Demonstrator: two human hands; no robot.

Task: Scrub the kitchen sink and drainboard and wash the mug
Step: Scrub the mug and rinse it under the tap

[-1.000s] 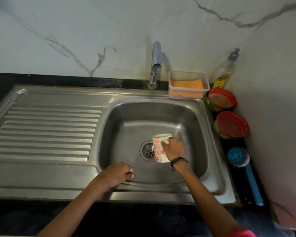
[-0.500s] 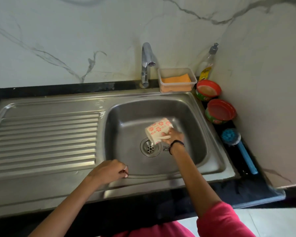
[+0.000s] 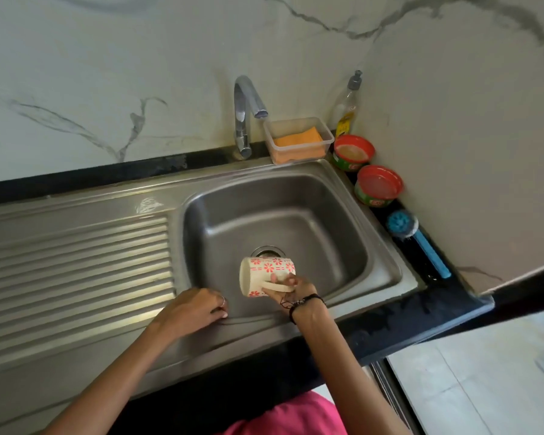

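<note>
While my right hand gripped the tipped mug over the sink, left hand resting loose-curled, scrubbing looked unstarted.

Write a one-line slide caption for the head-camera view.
Right hand tips a white, red-flowered ceramic mug sideways over the stainless steel sink; left hand rests on its front rim.

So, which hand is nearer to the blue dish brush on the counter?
The right hand. It grips the mug over the basin, with the blue dish brush off to its right on the counter. The left hand rests on the sink's front rim, farther left.
</note>
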